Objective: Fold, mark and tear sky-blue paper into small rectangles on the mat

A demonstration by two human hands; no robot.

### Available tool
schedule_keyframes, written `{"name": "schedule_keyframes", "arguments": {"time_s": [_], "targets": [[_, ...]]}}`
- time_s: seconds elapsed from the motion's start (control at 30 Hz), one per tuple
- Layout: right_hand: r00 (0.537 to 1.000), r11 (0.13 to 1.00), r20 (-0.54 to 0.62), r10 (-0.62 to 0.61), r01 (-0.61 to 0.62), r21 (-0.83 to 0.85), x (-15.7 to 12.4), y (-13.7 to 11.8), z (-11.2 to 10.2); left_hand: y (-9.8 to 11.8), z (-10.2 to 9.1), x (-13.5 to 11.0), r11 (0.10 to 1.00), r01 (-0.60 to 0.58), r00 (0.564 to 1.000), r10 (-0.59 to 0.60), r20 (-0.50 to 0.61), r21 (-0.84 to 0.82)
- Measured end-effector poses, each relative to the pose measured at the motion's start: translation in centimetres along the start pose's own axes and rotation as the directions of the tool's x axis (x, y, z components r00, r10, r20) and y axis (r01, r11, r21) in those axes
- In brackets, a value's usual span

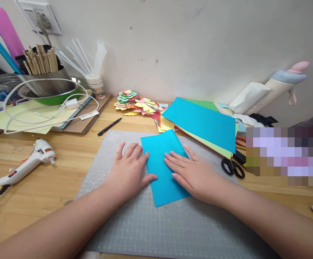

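A blue sheet of paper (160, 162), seemingly folded, lies on a grey cutting mat (118, 223). Along its left edge rests my left hand (131, 163), fingers spread, with the thumb and a fingertip on the paper. My right hand (191, 171) lies flat across the sheet's right side, fingers stretched out and covering part of that edge. Neither hand grips anything. Behind the mat, a larger blue sheet (202, 122) tops a stack of coloured paper. Black-handled scissors (233, 168) lie right of my right hand, their blades hidden.
At the left lies a white glue gun (29, 160). A black pen (109, 126) rests behind the mat, near a layered paper flower decoration (126, 100). Wooden sticks (41, 59) stand in a metal pot, beside paper cups (96, 87) with white strips. A white cable (8, 108) loops nearby.
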State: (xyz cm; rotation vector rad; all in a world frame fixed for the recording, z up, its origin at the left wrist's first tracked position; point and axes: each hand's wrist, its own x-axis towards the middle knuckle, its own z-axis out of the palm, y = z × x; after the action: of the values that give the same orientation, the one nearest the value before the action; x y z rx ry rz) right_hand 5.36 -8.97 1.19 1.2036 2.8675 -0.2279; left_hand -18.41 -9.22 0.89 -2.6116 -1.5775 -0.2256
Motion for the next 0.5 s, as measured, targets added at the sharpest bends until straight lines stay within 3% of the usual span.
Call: {"name": "schedule_keyframes", "arguments": {"time_s": [0.2, 0.5], "targets": [[0.994, 0.994, -0.016, 0.106, -0.105, 0.011, -3.6, 3.4, -0.1, 0.0, 0.1, 0.1, 1.000, -0.006, 1.000, 0.006, -0.001, 0.002], [0.987, 0.962, -0.013, 0.158, -0.151, 0.230, -4.2, 5.7, -0.8, -0.1, 0.3, -0.1, 1.000, -0.005, 1.000, 0.005, -0.024, 0.002]]}}
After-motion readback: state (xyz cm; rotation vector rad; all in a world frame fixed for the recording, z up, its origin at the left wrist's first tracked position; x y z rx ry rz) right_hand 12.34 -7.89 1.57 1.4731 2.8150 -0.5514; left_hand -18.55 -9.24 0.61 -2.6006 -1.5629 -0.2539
